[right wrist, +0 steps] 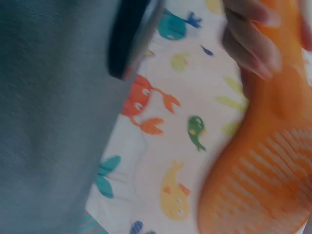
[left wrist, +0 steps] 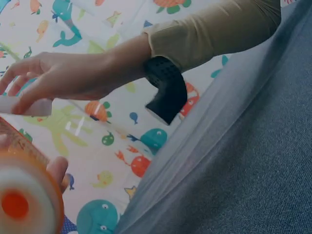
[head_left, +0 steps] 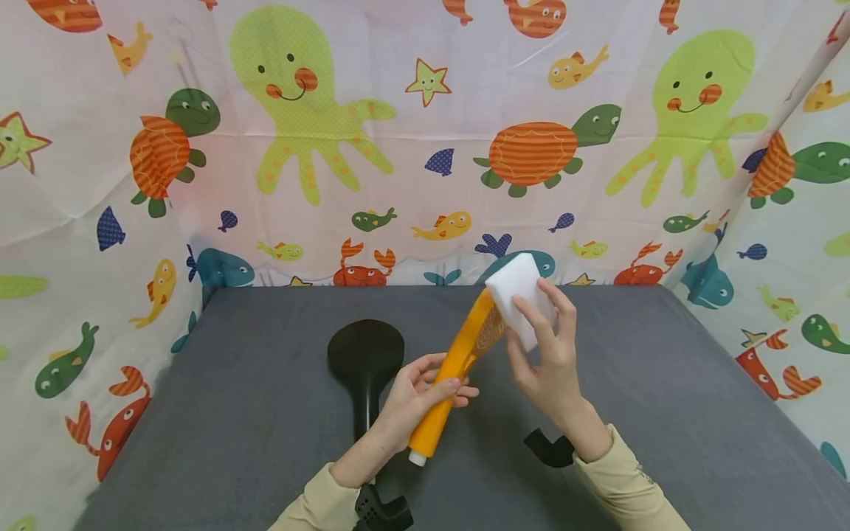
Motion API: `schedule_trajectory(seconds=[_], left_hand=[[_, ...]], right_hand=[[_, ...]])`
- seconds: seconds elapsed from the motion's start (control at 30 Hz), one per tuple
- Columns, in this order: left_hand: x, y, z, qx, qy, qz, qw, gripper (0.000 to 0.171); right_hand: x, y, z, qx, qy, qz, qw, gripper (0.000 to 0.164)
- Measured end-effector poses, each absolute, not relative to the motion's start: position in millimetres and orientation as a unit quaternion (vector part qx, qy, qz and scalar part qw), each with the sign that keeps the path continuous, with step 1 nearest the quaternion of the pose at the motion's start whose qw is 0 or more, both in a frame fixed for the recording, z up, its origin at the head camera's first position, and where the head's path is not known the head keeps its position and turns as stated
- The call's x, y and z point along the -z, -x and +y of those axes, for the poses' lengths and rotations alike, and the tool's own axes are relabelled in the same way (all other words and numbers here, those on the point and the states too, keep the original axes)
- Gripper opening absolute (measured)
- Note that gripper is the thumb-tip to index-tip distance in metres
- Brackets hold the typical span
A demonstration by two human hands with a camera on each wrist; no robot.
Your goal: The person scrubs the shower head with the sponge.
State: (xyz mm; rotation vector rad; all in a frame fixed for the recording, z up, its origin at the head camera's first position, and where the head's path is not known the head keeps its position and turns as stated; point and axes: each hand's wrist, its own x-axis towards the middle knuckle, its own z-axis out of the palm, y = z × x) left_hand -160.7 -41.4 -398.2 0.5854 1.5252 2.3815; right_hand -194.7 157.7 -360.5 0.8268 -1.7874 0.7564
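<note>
My left hand (head_left: 408, 405) grips the handle of an orange hand shower (head_left: 434, 420), held tilted above the table with its textured head up and to the right. A white end piece (head_left: 417, 458) shows at the handle's lower end. In my right hand (head_left: 554, 365), a white sponge (head_left: 514, 287) is pinched between fingers and thumb, close against the shower head; contact cannot be told. The right wrist view shows the slotted face of the orange head (right wrist: 258, 180). Left of my left hand lies a black hand shower (head_left: 365, 354), its lower handle partly behind my forearm.
The grey table (head_left: 265, 413) spreads under both hands. A white curtain (head_left: 425, 44) printed with sea animals closes off the back and both sides. Black camera mounts (head_left: 550, 448) sit at both wrists, below the sleeves.
</note>
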Motion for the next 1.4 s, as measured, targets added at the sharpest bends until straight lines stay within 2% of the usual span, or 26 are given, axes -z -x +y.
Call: schedule_trajectory(seconds=[0.27, 0.43, 0.63, 0.83, 0.93, 1.2, 1.27, 1.4], left_hand=[[401.1, 163.7, -45.4, -0.798, -0.277, 0.503, 0.182, 0.045], [401.7, 161.1, -46.5, -0.781, -0.301, 0.507, 0.206, 0.043], [402.2, 157.9, -45.4, -0.781, -0.304, 0.501, 0.215, 0.042], [405.3, 157.7, -44.4, -0.779, -0.316, 0.494, 0.222, 0.041], [407.4, 158.5, -43.4, -0.777, -0.319, 0.494, 0.224, 0.041], [405.4, 157.6, -43.1, -0.775, -0.317, 0.492, 0.238, 0.042], [405.4, 158.6, -42.7, -0.775, -0.317, 0.492, 0.239, 0.042], [404.6, 160.7, -41.8, -0.774, -0.318, 0.491, 0.24, 0.041]], right_hand=[[374.3, 188.8, 153.2, -0.26, -0.462, -0.726, 0.438, 0.031], [365.1, 194.1, 157.5, -0.269, -0.423, -0.74, 0.449, 0.028], [358.4, 201.5, 159.9, -0.322, -0.32, -0.769, 0.451, 0.034], [372.8, 189.9, 150.2, -0.293, -0.393, -0.766, 0.415, 0.033], [371.8, 189.5, 148.2, -0.269, -0.413, -0.764, 0.417, 0.032], [355.5, 212.2, 170.0, -0.325, -0.271, -0.793, 0.439, 0.041], [358.8, 209.3, 168.7, -0.328, -0.282, -0.792, 0.432, 0.039], [367.7, 197.2, 158.9, -0.298, -0.372, -0.782, 0.402, 0.032]])
